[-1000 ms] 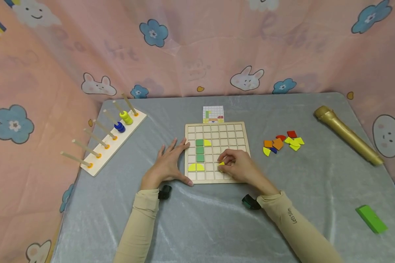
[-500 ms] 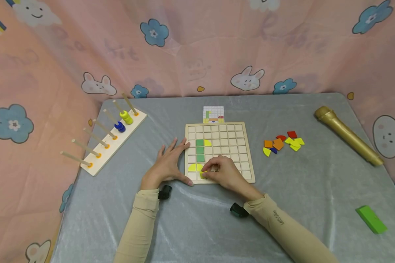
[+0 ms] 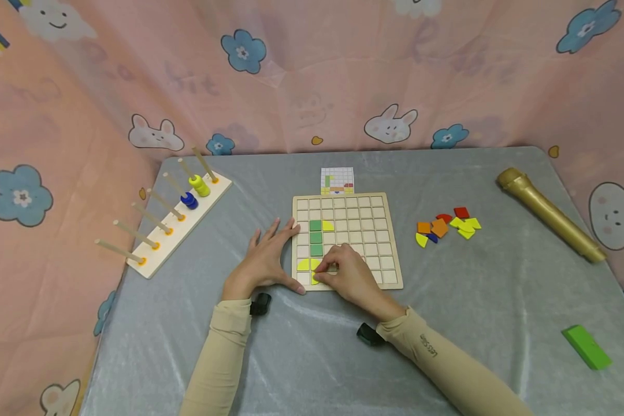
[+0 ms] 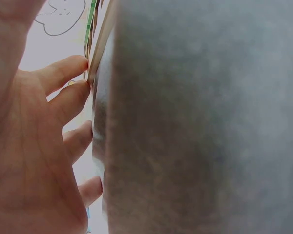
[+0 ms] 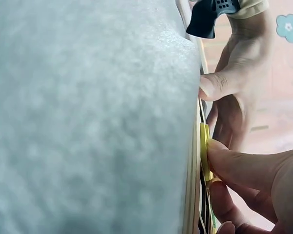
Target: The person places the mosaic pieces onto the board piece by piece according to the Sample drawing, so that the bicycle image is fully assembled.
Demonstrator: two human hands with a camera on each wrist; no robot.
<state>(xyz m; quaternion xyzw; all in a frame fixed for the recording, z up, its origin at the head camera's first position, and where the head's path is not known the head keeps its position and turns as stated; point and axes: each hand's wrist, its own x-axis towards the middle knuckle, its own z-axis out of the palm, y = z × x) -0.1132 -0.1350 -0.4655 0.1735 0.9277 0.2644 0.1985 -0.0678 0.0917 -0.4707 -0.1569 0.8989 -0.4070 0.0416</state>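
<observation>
A wooden grid board [image 3: 374, 249] lies on the grey table. My left hand [image 3: 262, 263] rests against its left edge, fingers spread, thumb at the near left corner. With thumb and fingertips, my right hand [image 3: 349, 276] pinches a yellow tile [image 5: 204, 151] at the nearest row, second square from the left; the hand partly covers the tile in the head view. Green squares [image 3: 316, 237] form a column on the board, with a yellow quarter-round tile [image 3: 328, 226] beside the top one. Two yellow tiles [image 3: 303, 264] sit in the row just behind the pinched one.
A printed pattern card [image 3: 337, 180] touches the board's far edge. Loose coloured tiles [image 3: 439, 227] lie to the right, then a gold microphone [image 3: 551, 214] and a green block [image 3: 587, 346]. A peg rack [image 3: 179, 225] with blue and yellow rings stands at left.
My right hand has moved left across the board with the yellow tile, to the nearest row, and lowered it there. The left hand has stayed in place.
</observation>
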